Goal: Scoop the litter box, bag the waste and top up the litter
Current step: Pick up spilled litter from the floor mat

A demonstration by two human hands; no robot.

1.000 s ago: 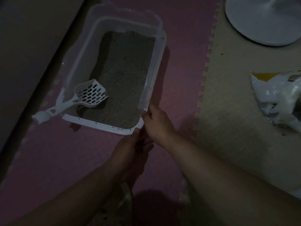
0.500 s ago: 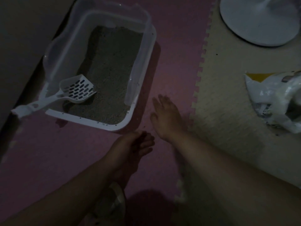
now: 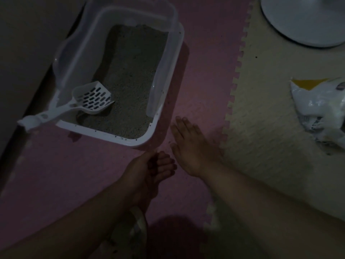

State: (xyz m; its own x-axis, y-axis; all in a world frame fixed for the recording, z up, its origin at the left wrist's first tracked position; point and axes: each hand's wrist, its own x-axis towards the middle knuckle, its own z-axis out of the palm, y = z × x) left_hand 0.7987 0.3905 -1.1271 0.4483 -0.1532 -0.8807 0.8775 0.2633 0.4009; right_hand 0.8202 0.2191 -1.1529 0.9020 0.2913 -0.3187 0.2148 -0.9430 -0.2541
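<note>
Dim light falls on a pink foam floor mat that joins a cream mat on the right. On the pink mat the right hand lies flat with fingers straight, just right of the litter box. The left hand is cupped palm-up at the box's near corner; what it holds I cannot tell. A slotted scoop rests in the grey litter. A litter bag lies far right, beside a round white base.
</note>
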